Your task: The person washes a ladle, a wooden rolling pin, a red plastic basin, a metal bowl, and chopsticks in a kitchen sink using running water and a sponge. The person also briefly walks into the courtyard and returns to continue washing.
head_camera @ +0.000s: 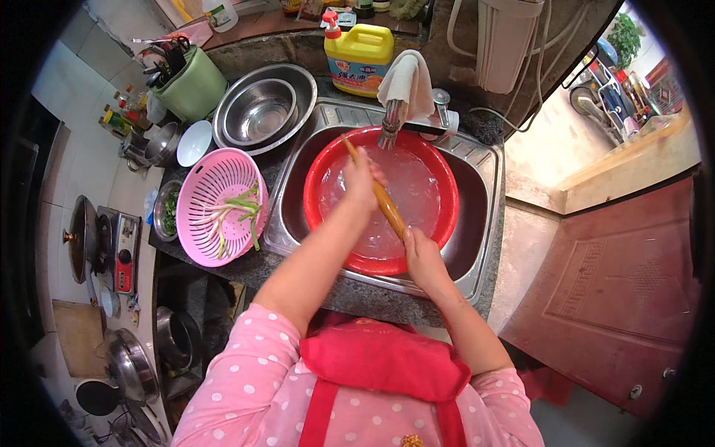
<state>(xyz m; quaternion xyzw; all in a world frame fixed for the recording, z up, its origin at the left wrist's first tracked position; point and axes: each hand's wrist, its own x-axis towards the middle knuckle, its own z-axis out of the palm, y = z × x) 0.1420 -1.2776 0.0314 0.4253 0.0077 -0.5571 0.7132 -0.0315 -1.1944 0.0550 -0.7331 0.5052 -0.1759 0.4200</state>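
My right hand (423, 252) grips the lower end of a tapered wooden rolling pin (385, 202), thumb along its side. Farther up the pin, my left hand (362, 176) is closed around it, slightly blurred. The pin slants over a red plastic basin (312, 193) full of cloudy water (413, 187). That basin sits in a stainless steel sink (475, 223), beneath a faucet (389, 125) with a white cloth (408, 78) draped over it. My left fingers are partly hidden behind the hand and pin.
Left of the sink, a pink colander (192, 223) holds spring onions (234, 207), beside nested steel bowls (307, 92) and a white bowl (195, 144). A yellow detergent jug (363, 61) stands behind the basin. A green utensil holder (192, 86) is farther left; a reddish door (609, 279) stands at right.
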